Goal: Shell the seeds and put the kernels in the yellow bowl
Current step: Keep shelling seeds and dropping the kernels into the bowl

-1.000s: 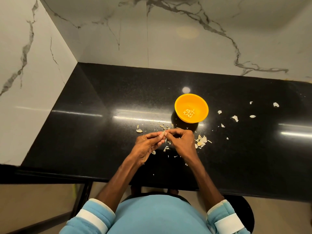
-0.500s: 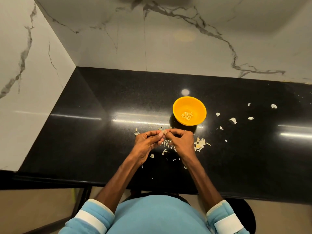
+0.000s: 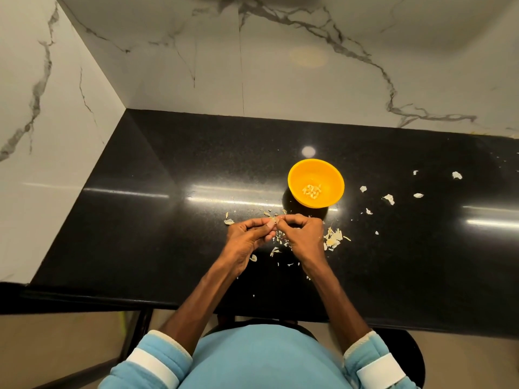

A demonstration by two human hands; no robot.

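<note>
Between the front edge of the glossy black desk [image 3: 168, 248] and the round yellow plastic bowl [image 3: 332, 178], left hand [image 3: 247, 242] and right hand [image 3: 304, 237] pinch a pale seed [image 3: 271, 222].

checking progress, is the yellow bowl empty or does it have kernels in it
Not empty: the yellow bowl stands upright with a small cluster of pale kernels on its bottom.

Yellow bowl [image 3: 331, 175], black counter [image 3: 196, 164], grey-veined white wall [image 3: 280, 66]
</note>
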